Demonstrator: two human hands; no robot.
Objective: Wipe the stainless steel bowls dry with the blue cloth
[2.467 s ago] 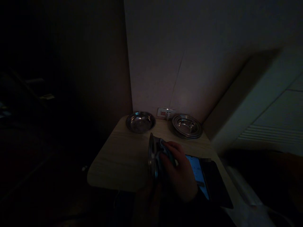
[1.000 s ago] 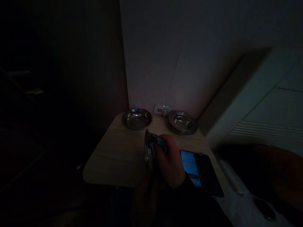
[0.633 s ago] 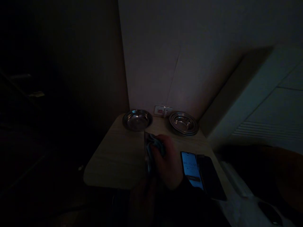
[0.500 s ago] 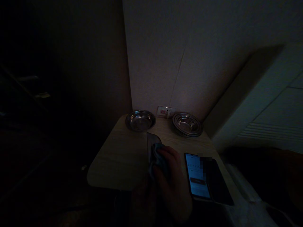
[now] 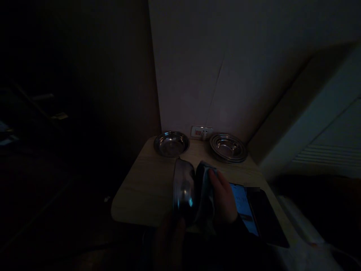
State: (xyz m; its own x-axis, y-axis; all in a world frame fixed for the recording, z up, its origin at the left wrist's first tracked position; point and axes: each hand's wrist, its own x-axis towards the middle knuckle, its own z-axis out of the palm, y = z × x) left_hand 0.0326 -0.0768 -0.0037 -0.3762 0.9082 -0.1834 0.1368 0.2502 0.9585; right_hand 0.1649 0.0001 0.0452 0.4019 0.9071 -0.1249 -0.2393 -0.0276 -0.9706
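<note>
A shiny metal bowl (image 5: pixel 184 188) is held on its edge over the front of the small wooden table (image 5: pixel 141 188). My left hand (image 5: pixel 170 235), very dark in the shadow, grips the bowl's lower rim. In my right hand (image 5: pixel 224 195) is a bluish cloth (image 5: pixel 206 188), bunched under closed fingers just right of the bowl's underside. A dark gap shows between the upper part of the cloth and the bowl; lower down I cannot tell whether they touch.
At the back left stands a single metal bowl (image 5: pixel 172 144); a stack of metal bowls (image 5: pixel 229 148) sits back right. A wall socket (image 5: pixel 201 132) with a plug is between them. On the right lies a lit phone (image 5: pixel 246 210) with a dark cover.
My right hand and the cloth have moved right, off the bowl's outside, which now shows more fully. The view has shifted slightly.
</note>
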